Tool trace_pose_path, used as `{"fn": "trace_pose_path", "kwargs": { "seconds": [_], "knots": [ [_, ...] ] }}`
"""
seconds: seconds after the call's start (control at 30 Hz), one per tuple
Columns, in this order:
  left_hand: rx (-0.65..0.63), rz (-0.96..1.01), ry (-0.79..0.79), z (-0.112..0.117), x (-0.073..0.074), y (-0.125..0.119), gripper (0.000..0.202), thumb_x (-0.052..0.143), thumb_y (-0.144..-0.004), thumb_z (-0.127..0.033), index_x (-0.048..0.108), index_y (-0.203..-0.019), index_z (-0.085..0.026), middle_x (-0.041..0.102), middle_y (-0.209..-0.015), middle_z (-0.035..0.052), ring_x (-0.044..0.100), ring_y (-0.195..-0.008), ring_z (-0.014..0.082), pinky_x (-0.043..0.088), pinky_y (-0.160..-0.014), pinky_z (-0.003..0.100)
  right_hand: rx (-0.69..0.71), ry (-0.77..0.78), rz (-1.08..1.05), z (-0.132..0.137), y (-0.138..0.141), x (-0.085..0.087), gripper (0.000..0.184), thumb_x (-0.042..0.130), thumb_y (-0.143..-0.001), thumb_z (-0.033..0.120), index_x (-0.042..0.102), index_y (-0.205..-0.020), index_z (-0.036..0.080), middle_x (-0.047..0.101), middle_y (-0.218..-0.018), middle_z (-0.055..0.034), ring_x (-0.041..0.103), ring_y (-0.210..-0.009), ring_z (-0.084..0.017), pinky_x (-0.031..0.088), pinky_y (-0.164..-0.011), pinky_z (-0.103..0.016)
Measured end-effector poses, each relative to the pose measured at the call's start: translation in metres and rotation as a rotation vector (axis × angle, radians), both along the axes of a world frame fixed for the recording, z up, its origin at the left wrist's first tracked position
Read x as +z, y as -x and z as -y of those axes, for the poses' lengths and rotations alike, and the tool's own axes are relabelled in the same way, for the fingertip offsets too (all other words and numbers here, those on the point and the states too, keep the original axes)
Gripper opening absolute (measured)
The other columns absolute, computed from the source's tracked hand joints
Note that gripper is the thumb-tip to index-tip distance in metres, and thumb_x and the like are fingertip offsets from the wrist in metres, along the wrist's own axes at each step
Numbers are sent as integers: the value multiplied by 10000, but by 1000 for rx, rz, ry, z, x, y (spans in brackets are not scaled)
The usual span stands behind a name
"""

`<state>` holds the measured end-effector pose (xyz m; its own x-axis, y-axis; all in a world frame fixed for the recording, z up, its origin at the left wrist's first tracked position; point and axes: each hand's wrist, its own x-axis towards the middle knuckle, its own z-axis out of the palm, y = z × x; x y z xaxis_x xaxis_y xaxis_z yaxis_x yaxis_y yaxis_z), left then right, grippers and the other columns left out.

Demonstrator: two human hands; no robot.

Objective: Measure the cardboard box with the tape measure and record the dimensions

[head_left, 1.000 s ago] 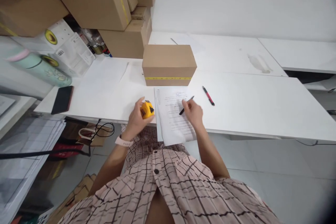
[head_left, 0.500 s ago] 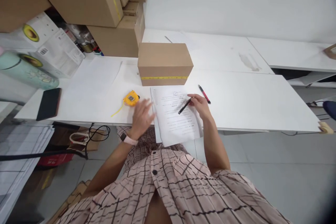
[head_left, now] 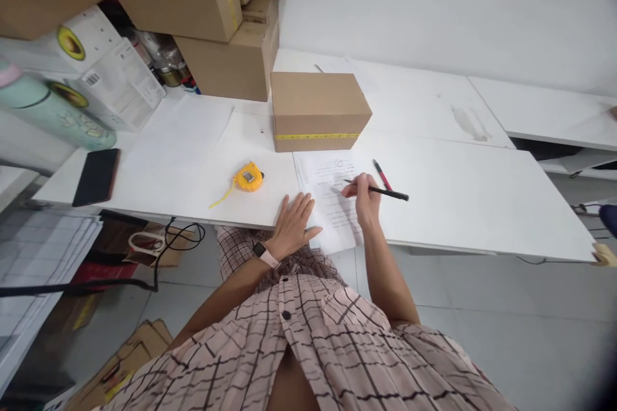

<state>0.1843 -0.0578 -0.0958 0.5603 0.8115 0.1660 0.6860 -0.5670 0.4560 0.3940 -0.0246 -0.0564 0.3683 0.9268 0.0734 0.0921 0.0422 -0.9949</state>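
My right hand point(head_left: 365, 198) grips a black pen point(head_left: 393, 193), its tip pointing left over the printed sheets point(head_left: 335, 225). Whether the tip touches the paper I cannot tell. Flat at the left edge of the sheets lies my left hand point(head_left: 294, 223), fingers spread, partly on the table and with nothing in it. A red and black pen point(head_left: 382, 173) rests just right of the papers. To the left sits a yellow tape measure point(head_left: 249, 176) with a short end of tape out. Behind the sheets stands a closed cardboard box point(head_left: 321, 96) with a yellow measuring strip along its front.
Stacked cardboard boxes point(head_left: 226, 67) rise at the back left. A mint bottle point(head_left: 62, 115), a dark phone point(head_left: 96, 176) and white avocado-print boxes point(head_left: 123, 83) stand or lie on the left. The white table's point(head_left: 463, 199) front edge runs close to my body.
My left hand has come down flat beside the papers. My right hand has turned the black pen, so its tip now points away to the left. The view has shifted slightly.
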Motion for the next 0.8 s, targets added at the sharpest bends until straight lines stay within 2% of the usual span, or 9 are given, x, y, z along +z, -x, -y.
{"fn": "trace_pose_path", "kwargs": {
  "seconds": [0.07,0.17,0.23,0.33,0.53,0.67,0.8],
  "knots": [
    [15,-28,-15,-1,1,-3,635,545,-948,-497,423,-1464,-149,376,-1580,166,292,-1486,346,92,-1216,590,176,38,-96,-15,22,-1,507,423,-908,692,610,-863,223,606,-592,8,574,-564,-150,497,-632,-308],
    [50,-85,-35,-4,5,-3,533,512,-970,-472,480,-1409,-170,391,-1576,141,353,-1447,323,208,-1190,552,335,80,-137,-40,49,-13,548,467,-882,705,678,-859,200,612,-644,-10,560,-606,-143,474,-642,-292],
    [72,-121,-50,-6,7,-3,505,512,-971,-469,503,-1381,-174,391,-1575,135,392,-1408,314,274,-1157,527,327,84,-81,-52,62,-25,521,532,-860,685,668,-748,195,606,-646,-14,545,-621,-140,460,-647,-287],
    [93,-139,-79,-8,9,-5,518,533,-960,-469,496,-1392,-186,415,-1557,125,427,-1355,308,310,-1129,513,276,59,26,-61,66,-38,483,601,-838,636,579,-624,203,584,-617,-1,522,-624,-138,441,-641,-280],
    [118,-127,-87,-12,7,-8,509,562,-945,-456,517,-1386,-206,474,-1498,118,460,-1291,328,340,-1092,533,374,29,-30,-61,48,-43,303,691,-803,502,593,-858,220,613,-695,18,552,-648,-141,458,-657,-289],
    [140,-129,-83,-13,6,-10,511,577,-936,-464,539,-1366,-190,410,-1551,123,361,-1391,360,240,-1166,571,321,20,80,-59,43,-47,244,630,-838,435,522,-774,226,525,-637,46,470,-579,-118,398,-589,-269],
    [152,-150,-73,-14,6,-10,510,550,-947,-478,540,-1374,-200,429,-1544,108,359,-1404,353,215,-1185,568,300,-22,144,-59,45,-54,201,619,-829,396,522,-784,226,538,-695,37,471,-606,-119,390,-590,-264]
  ]
}}
